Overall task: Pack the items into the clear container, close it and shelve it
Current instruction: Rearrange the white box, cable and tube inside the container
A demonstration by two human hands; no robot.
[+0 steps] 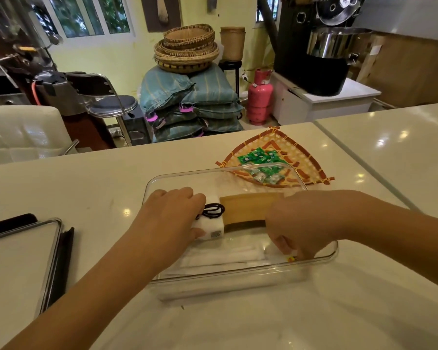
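Note:
A clear rectangular container (321, 258) stands open on the white counter. Inside it my left hand (170, 218) grips a white box (211, 227) with dark hair ties (213, 210) lying on top. A tan folded piece (248, 207) sits beside the box. My right hand (296, 223) reaches down into the container's near right corner, fingertips pinching a small item (291, 258) that is mostly hidden. White flat packets (223, 255) lie on the container's floor. Green wrapped candies (261, 160) rest on a woven bamboo tray (306, 157) behind the container.
The container's lid (18, 253), clear with a dark rim, lies on the counter at the left. A white chair back (23, 130) stands beyond the counter's far edge. A seam splits the counter at the right. Sacks, baskets and a pink gas cylinder (259, 97) are on the floor beyond.

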